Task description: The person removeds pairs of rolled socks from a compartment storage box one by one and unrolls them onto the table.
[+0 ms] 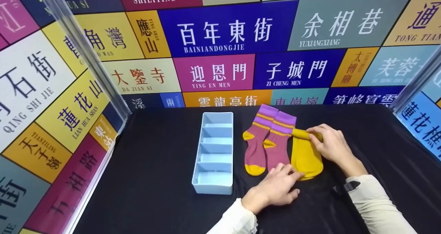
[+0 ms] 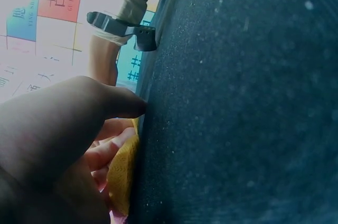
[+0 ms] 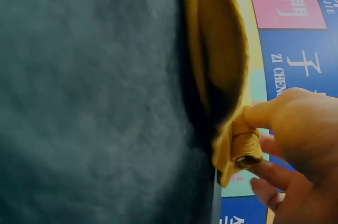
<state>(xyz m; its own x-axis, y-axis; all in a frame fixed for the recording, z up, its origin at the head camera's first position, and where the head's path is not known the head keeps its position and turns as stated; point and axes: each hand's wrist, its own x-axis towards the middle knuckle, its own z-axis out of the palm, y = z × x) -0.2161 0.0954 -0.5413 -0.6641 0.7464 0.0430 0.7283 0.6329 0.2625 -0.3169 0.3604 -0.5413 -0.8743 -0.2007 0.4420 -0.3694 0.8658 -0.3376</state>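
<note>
Yellow socks [image 1: 307,158] lie layered on the black cloth, with the far end rolled into a small tube [image 3: 246,147]. My right hand [image 1: 332,142] pinches this roll at its right side between thumb and fingers. At the near end of the yellow socks, my left hand [image 1: 277,185] rests with its fingertips on their edge, fingers loosely bent. In the left wrist view, the thumb stands apart from the yellow fabric [image 2: 122,176]. Two purple-pink socks [image 1: 255,142] with yellow heels and stripes lie flat just to the left; my left fingers cover one toe.
A light blue box [image 1: 212,189] with several compartments in a row stands left of the socks. Black cloth [image 1: 155,179] covers the table. Behind it rises a wall of coloured sign panels [image 1: 227,30], with clear upright posts at both corners.
</note>
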